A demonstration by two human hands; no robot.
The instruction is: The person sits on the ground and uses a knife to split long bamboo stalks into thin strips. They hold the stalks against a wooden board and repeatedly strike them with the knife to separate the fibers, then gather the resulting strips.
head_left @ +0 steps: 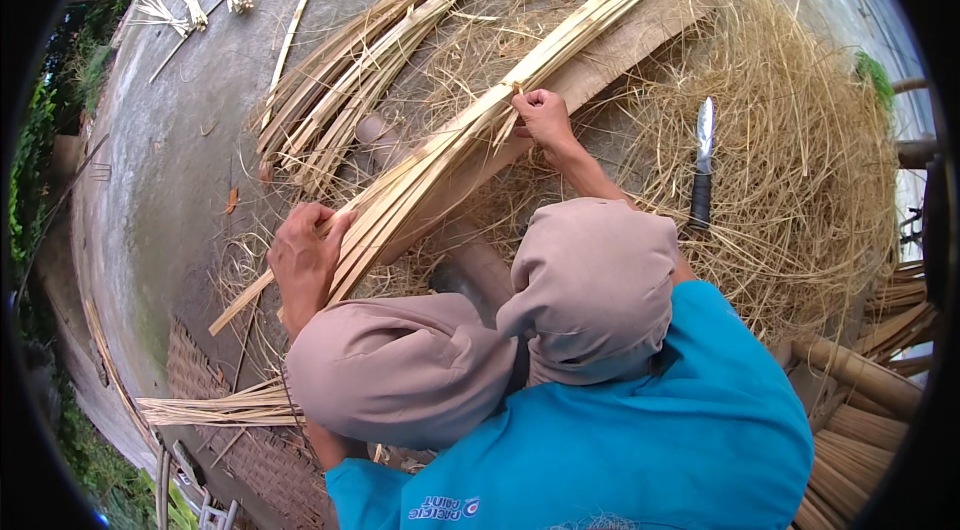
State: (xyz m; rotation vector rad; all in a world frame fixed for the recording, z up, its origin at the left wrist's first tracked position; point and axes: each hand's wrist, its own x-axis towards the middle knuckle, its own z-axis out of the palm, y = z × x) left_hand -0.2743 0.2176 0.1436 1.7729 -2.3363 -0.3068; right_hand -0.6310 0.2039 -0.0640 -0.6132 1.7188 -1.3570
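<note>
Basically mid-sorting: left hand (305, 255) clamps the bamboo strip bundle (450, 145) at center frame, right hand (543, 117) pinches one strip, probably needing a clean pull free.

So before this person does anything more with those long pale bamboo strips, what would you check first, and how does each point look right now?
1. Left hand grips the long pale bamboo strips at the near end: ok.
2. Right hand pinches the strips further up: ok.
3. Strips rest on the flat wooden plank: ok.
4. Black-handled steel knife lies apart on the dry shavings, blade away from both hands: ok.
5. Strip ends aligned: cannot tell.
</note>
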